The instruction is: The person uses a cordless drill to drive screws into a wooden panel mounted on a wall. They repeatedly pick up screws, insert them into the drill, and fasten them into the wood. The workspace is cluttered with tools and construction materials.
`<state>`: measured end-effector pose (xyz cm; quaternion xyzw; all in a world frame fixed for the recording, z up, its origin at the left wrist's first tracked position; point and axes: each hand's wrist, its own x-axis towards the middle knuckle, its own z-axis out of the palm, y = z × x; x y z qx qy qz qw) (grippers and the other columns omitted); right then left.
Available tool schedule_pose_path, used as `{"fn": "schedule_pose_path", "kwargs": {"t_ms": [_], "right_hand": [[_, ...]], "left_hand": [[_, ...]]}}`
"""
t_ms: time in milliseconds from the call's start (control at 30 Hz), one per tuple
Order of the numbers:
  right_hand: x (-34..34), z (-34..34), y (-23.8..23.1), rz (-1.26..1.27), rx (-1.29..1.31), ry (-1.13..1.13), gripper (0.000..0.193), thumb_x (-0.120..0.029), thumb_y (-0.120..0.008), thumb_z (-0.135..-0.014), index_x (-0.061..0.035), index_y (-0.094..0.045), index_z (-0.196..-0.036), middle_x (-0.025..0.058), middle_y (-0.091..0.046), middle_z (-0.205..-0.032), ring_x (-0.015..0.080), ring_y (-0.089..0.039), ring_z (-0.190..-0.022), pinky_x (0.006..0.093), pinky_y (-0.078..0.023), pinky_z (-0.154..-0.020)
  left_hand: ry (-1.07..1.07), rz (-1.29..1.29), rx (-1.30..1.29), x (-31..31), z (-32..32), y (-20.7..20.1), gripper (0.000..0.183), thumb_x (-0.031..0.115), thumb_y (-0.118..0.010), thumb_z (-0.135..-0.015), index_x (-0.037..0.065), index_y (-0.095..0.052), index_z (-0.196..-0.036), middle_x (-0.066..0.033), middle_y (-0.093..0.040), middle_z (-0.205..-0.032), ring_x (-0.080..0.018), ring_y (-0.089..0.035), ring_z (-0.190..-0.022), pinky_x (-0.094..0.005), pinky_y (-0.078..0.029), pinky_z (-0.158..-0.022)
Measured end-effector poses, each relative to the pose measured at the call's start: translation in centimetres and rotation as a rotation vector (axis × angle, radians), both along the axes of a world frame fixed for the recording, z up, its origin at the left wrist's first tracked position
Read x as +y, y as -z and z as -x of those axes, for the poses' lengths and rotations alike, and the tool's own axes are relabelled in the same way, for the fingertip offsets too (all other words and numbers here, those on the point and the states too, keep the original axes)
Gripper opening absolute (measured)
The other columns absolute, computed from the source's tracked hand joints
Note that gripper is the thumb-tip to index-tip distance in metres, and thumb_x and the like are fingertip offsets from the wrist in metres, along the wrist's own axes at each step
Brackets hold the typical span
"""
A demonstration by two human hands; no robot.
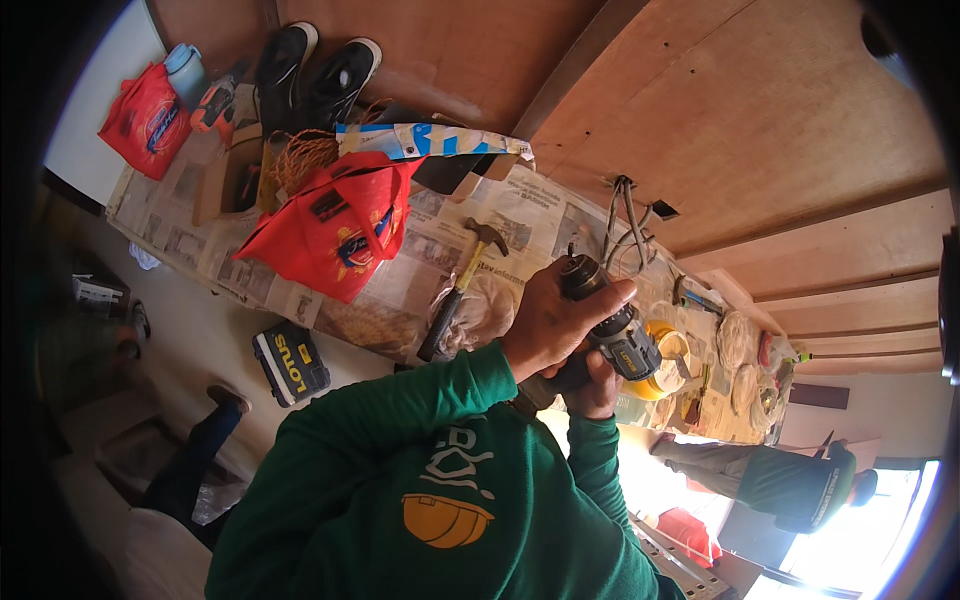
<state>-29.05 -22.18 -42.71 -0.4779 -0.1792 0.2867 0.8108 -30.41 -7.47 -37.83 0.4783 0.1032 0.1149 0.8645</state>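
A grey and black cordless drill (pixel 632 350) is raised in front of my chest, its chuck pointing up toward the bench. My left hand (pixel 550 322) wraps around the chuck end, with the thumb across the collar. Below it, my right hand (pixel 598 388) is closed around the drill's handle, partly hidden behind the drill body. A claw hammer (pixel 462 285) with a black and yellow handle lies on the newspaper-covered bench (pixel 525 205), left of my hands. Just right of the drill stands a yellow round tub (pixel 668 365).
A red bag (pixel 335 225), shoes (pixel 335 85), another drill (pixel 215 105) and a blue bottle (pixel 185 72) are on the bench's left part. Cables (pixel 625 225) hang from the wood panel. A black tool case (pixel 290 362) is on the floor. Another person (pixel 800 488) stands at right.
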Motion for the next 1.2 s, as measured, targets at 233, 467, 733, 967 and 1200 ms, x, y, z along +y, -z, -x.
{"fn": "schedule_pose_path", "kwargs": {"t_ms": [233,467,733,967,1200], "right_hand": [[-2.6,-0.8,2.1,0.02,0.115,-0.045,0.039,-0.015,-0.069,-0.082,0.0036,-0.057,-0.114,0.0141,-0.064,-0.086,0.0247,-0.063,-0.071,0.0349,-0.053,-0.067],[-2.1,-0.9,1.6,0.076,0.111,-0.031,0.049,-0.016,-0.072,-0.076,-0.0029,-0.053,-0.119,0.0075,-0.062,-0.086,0.0207,-0.062,-0.069,0.0335,-0.054,-0.063],[-1.4,-0.4,1.0,-0.01,0.183,0.02,0.035,-0.01,-0.072,-0.078,0.0009,-0.059,-0.109,0.0108,-0.065,-0.08,0.0227,-0.064,-0.068,0.033,-0.055,-0.065],[-2.7,-1.3,3.0,-0.101,0.133,-0.02,0.073,-0.016,-0.071,-0.074,-0.0065,-0.041,-0.14,0.011,-0.052,-0.133,0.0292,-0.052,-0.123,0.0451,-0.042,-0.107],[-3.6,-1.5,2.8,-0.138,0.189,0.009,0.043,-0.028,-0.069,-0.082,-0.0096,-0.053,-0.117,-0.0014,-0.043,-0.072,0.0112,-0.043,-0.063,0.0268,-0.038,-0.054]], "left_hand": [[-0.12,-0.011,0.015,-1.0,0.3,0.0,0.03,0.031,-0.074,-0.087,0.004,-0.062,-0.09,-0.0022,-0.063,-0.077,-0.0081,-0.057,-0.072,-0.027,-0.048,-0.068],[-0.191,0.029,-0.048,-2.0,-0.1,0.2,0.025,0.026,-0.073,-0.089,0.005,-0.06,-0.086,-0.0001,-0.062,-0.074,-0.0063,-0.055,-0.067,-0.025,-0.046,-0.064],[-0.189,0.065,-0.055,-2.0,-0.1,0.0,0.024,0.024,-0.074,-0.088,0.006,-0.058,-0.084,0.0005,-0.061,-0.073,-0.0058,-0.055,-0.067,-0.0245,-0.046,-0.062],[-0.13,-0.04,-0.144,-2.2,0.3,0.0,0.028,0.025,-0.072,-0.09,0.003,-0.059,-0.103,-0.004,-0.063,-0.089,-0.0083,-0.056,-0.081,-0.0265,-0.048,-0.075],[-0.235,-0.165,-0.141,-0.5,-0.6,3.9,0.042,0.033,-0.04,-0.105,0.005,-0.047,-0.134,-0.0138,-0.053,-0.121,-0.0191,-0.051,-0.113,-0.0332,-0.04,-0.099]]}}
